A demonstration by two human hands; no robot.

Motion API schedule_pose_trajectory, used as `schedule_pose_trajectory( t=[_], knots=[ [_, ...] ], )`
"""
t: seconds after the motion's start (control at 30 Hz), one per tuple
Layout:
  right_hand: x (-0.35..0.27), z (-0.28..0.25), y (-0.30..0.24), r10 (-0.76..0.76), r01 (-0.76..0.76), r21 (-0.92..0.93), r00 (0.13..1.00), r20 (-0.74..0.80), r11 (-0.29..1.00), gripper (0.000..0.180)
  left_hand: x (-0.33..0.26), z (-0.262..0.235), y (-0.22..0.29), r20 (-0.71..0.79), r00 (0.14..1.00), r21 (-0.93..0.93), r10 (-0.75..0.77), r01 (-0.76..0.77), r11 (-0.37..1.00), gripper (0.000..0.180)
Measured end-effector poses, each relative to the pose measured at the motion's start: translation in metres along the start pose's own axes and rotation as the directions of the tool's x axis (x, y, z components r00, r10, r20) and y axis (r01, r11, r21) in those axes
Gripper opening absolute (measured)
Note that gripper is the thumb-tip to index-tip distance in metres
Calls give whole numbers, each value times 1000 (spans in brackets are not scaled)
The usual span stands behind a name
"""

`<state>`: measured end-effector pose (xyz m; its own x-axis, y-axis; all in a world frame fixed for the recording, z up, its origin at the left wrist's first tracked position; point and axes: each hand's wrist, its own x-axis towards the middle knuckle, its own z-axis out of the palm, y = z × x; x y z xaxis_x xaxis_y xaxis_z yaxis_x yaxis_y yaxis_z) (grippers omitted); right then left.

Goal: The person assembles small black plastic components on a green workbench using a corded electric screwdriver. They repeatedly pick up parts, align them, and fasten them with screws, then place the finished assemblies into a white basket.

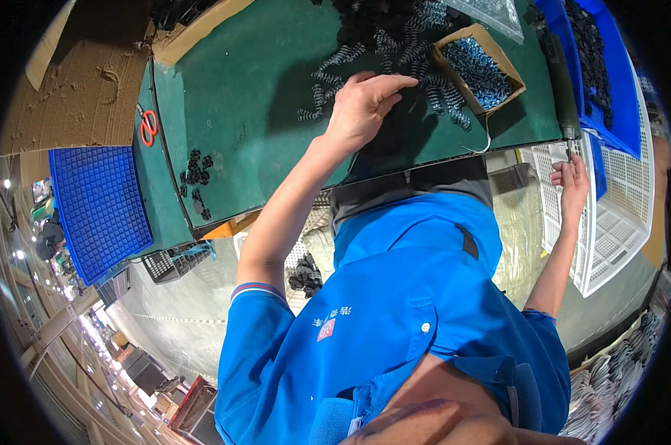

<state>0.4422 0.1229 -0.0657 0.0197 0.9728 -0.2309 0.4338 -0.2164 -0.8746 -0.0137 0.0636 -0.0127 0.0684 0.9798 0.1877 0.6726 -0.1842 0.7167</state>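
Below the near edge of the bench (239, 111), a white basket (297, 251) carries black parts (304, 276). At the near right corner, the right hand (570, 180) has bent fingers just below a dark cylindrical tool (562, 96); grip cannot be determined. Inward, an open carton (504, 101) holds bluish screws (480, 74). The left hand (365, 104), forefinger extended, others curled, is beside loose coil springs (343, 55); any hold cannot be confirmed. Off the right edge, a blue bin (626, 96) contains black pieces (591, 67).

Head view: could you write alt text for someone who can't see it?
A person's left hand is over a green table, near loose coil springs and an open cardboard box of small metal parts. The right hand is by the table's right end, near a dark cylindrical object.
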Motion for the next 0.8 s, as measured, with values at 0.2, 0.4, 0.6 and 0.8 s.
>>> schedule_pose_trajectory(
  t=[0.2, 0.4, 0.6, 0.8],
  knots=[
    [0, 2, 0, -48, 49, 26, 999, -16, 998, 37, -3, 5, -2, 12, 996, 66, -91, 90, 994, 26],
    [2, -4, 6, -39, 38, -59, 999, -7, 998, 36, -11, 3, -9, 6, 999, 87, -37, 36, 996, 21],
    [2, 0, -6, -19, 18, -72, 1000, -16, 997, 34, -8, -10, 3, -147, 988, 177, 43, -17, 984, 34],
    [5, -5, -9, -37, 33, -161, 999, -19, 986, 32, 27, -41, -46, -272, 955, 373, -121, 221, 901, 27]
  ],
)
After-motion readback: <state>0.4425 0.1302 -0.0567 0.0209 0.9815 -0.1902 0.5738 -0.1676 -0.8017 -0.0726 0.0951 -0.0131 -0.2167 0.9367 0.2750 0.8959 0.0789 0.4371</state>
